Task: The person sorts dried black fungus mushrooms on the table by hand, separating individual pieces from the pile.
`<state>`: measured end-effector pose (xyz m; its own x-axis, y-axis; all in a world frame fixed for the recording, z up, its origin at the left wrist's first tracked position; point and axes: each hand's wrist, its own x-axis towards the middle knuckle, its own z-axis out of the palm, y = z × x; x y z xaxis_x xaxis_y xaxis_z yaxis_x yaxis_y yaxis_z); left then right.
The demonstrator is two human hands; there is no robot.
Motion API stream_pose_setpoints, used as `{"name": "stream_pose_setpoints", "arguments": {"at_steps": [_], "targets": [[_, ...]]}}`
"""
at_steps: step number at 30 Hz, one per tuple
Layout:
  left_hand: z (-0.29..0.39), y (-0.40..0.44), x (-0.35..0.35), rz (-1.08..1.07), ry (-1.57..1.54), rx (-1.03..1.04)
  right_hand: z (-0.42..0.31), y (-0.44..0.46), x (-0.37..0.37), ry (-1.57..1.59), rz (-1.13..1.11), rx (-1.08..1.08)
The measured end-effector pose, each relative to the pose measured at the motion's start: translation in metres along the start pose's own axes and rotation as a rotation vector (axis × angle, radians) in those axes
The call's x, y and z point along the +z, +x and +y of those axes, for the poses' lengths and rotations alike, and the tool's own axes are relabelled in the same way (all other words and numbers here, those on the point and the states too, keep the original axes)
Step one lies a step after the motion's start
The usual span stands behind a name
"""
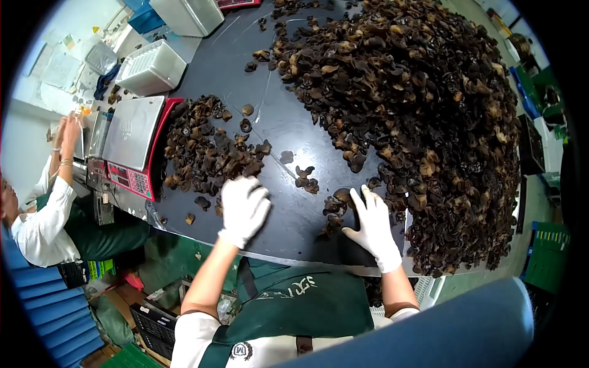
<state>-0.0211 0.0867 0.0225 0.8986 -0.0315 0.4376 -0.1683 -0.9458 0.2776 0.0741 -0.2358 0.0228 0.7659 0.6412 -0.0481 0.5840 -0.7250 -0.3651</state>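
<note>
My left hand [244,210], in a white glove, is at the near edge of a smaller pile of black wood ear mushrooms [205,147]. Its fingers curl under, and whatever lies beneath them is hidden. My right hand [373,232], also gloved in white, is over the dark table [288,224] with thumb and fingers apart. Several loose wood ear pieces [334,211] lie just left of its fingers. To its right rises a large heap of wood ear mushrooms [423,110]. A few stray pieces [307,180] sit between the two piles.
Left of the smaller pile stands a red scale [132,138] with a metal pan. White plastic bins [151,69] are at the back left. Another person [52,208] sits at the far left, arms raised. A black crate [153,328] is below the table's front edge.
</note>
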Motion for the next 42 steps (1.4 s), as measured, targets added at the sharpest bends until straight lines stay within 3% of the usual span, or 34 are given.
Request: {"name": "stream_pose_setpoints", "arguments": {"at_steps": [2, 3, 5, 10, 15, 19, 21, 23, 25, 29, 31, 33, 38, 40, 41, 42], "targets": [[0.038, -0.003, 0.007, -0.28, -0.185, -0.028, -0.007, 0.011, 0.004, -0.038, -0.028, 0.02], [0.05, -0.022, 0.026, -0.245, -0.234, 0.008, -0.011, 0.016, 0.003, -0.015, -0.035, 0.028], [0.079, -0.024, 0.037, -0.454, -0.305, -0.045, -0.013, 0.025, 0.009, -0.01, -0.005, -0.018], [0.11, -0.02, 0.076, -0.334, -0.418, -0.142, -0.019, 0.031, 0.026, 0.144, 0.068, -0.09], [0.086, -0.026, 0.064, -0.165, -0.546, -0.162, -0.044, 0.036, 0.034, 0.627, 0.018, -0.024], [0.041, -0.021, 0.027, 0.066, -0.426, -0.277, -0.086, 0.067, 0.038, 0.871, 0.122, -0.277], [0.021, -0.022, 0.017, 0.201, -0.221, -0.456, -0.108, 0.078, 0.026, 1.172, -0.241, -0.12], [0.009, -0.027, 0.009, 0.306, -0.092, -0.546, -0.113, 0.085, 0.023, 1.133, -0.149, -0.152], [0.013, -0.026, 0.001, 0.305, 0.105, -0.49, -0.102, 0.089, 0.023, 1.027, -0.002, -0.18], [0.056, 0.0, 0.009, -0.158, -0.205, -0.295, -0.061, 0.078, 0.022, 0.756, 0.252, -0.101], [0.069, -0.005, 0.054, -0.122, -0.163, -0.037, -0.034, 0.067, 0.039, 0.694, 0.306, -0.056], [0.073, 0.004, 0.084, -0.146, -0.02, 0.092, -0.022, 0.052, 0.04, 0.679, 0.313, 0.011], [0.035, 0.04, 0.128, -0.34, 0.159, 0.032, 0.002, 0.025, 0.047, 0.638, 0.282, 0.086], [0.008, 0.047, 0.116, -0.28, 0.281, 0.062, 0.002, 0.023, 0.045, 0.596, 0.27, 0.063], [-0.001, 0.062, 0.092, -0.48, 0.284, -0.048, 0.001, 0.021, 0.043, 0.56, 0.258, 0.037], [-0.015, 0.067, 0.073, -0.489, 0.278, -0.103, -0.003, 0.022, 0.041, 0.524, 0.27, 0.017]]}}
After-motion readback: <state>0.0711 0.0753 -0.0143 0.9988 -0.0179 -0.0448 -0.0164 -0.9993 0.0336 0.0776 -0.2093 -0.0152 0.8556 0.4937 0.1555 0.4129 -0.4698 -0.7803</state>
